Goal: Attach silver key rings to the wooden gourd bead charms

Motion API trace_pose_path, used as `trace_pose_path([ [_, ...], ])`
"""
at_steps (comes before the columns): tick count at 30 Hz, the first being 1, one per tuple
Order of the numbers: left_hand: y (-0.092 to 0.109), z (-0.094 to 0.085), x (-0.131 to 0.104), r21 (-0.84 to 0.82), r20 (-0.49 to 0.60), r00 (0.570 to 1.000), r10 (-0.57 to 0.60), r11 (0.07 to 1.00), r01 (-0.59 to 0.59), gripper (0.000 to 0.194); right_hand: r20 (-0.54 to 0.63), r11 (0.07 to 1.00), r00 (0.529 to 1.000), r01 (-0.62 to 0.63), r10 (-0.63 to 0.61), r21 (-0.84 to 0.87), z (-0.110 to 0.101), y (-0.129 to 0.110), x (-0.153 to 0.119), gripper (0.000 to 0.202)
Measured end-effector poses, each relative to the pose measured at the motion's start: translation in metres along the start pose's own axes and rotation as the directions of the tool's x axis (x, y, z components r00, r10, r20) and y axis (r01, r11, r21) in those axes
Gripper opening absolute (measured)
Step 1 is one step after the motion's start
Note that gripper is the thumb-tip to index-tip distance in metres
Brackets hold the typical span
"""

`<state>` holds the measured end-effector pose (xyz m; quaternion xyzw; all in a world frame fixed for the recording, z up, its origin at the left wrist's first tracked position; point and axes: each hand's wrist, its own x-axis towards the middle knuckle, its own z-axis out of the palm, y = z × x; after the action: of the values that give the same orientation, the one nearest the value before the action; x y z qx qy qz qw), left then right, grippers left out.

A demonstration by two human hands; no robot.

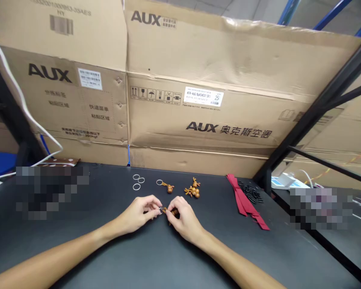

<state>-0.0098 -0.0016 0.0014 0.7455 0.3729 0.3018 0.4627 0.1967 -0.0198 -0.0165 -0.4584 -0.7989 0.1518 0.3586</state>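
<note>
My left hand (144, 212) pinches a metal key ring (161, 209) between thumb and fingers. Close beside it, my right hand (182, 216) grips a brown wooden gourd pendant (175, 212) by its orange cord (165, 210). Cord and ring meet between my fingertips; whether the cord is threaded through is hidden. Just beyond the hands lies a gourd pendant with a ring (170, 188) on its cord. To its right sits a small pile of gourd pendants (195, 192). Several loose key rings (136, 186) lie to the left.
Dark red strips (246, 200) lie on the black table (114, 257) at the right, beside a heap of black pieces (252, 192). Large cardboard boxes (198, 112) wall off the back. A black metal frame (313, 116) slants up at the right. A white cable (27, 104) hangs at the left.
</note>
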Motion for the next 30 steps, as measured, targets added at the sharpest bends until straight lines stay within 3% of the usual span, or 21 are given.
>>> trace_pose_path([
  [6, 0.001, 0.001, -0.002, 0.208, -0.012, 0.996, 0.093, 0.974, -0.089, 0.017, 0.037, 0.996, 0.998, 0.049, -0.047, -0.069, 0.000, 0.003, -0.001, 0.015],
  [16, 0.000, -0.001, -0.004, 0.347, 0.007, 0.982, 0.187, 0.921, -0.178, 0.016, 0.069, 0.992, 0.995, 0.083, -0.076, -0.095, -0.003, 0.006, 0.000, 0.013],
  [24, -0.003, -0.009, -0.006, 0.529, 0.161, 0.897, 0.412, 0.731, -0.430, 0.025, 0.097, 0.991, 0.991, 0.103, -0.094, -0.087, -0.004, 0.004, 0.000, 0.013],
  [30, 0.001, -0.008, -0.008, 0.576, 0.136, 0.915, 0.380, 0.721, -0.385, 0.021, 0.121, 0.988, 0.986, 0.126, -0.116, -0.085, -0.007, 0.004, 0.000, 0.012],
])
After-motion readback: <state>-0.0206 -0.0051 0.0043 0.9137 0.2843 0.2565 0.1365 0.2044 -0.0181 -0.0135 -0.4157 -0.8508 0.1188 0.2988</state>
